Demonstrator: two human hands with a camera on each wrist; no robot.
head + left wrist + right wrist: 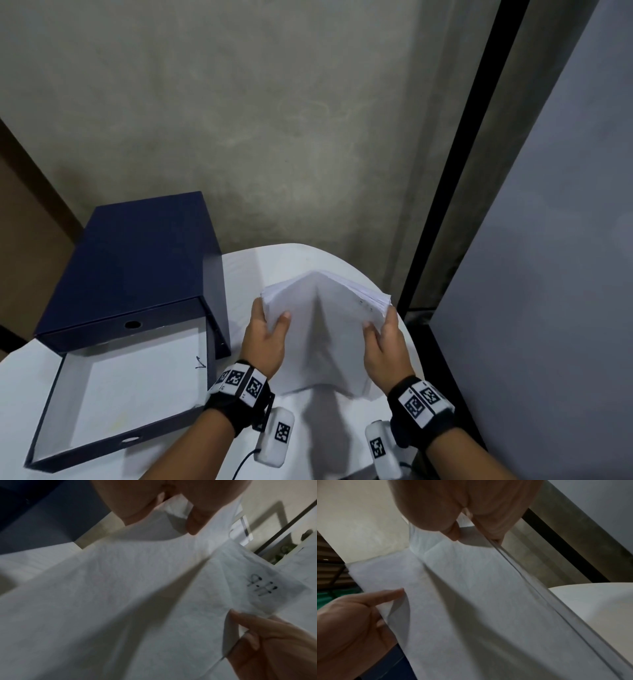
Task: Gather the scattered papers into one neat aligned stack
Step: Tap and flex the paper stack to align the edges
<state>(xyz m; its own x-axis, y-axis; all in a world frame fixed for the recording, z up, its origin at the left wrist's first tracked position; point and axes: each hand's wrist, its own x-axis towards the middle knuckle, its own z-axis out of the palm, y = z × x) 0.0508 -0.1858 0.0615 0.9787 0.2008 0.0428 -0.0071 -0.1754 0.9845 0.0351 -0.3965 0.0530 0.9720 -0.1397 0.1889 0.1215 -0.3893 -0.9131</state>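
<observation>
A bundle of white papers (325,329) stands on its lower edge on the round white table (335,431), bowed along the middle. My left hand (269,329) grips its left side, thumb on the near face. My right hand (383,334) grips the right side the same way. In the left wrist view the papers (137,601) fill the frame, with handwriting near the right corner, and my left thumb (193,524) presses on them. In the right wrist view the papers (471,601) show their stacked edge, pinched by my right hand (471,534).
A dark blue file box (137,270) sits at the table's left, its open lid (113,401) lying flat in front with a white inner face. A grey wall (239,120) lies behind and a grey panel (548,274) stands to the right.
</observation>
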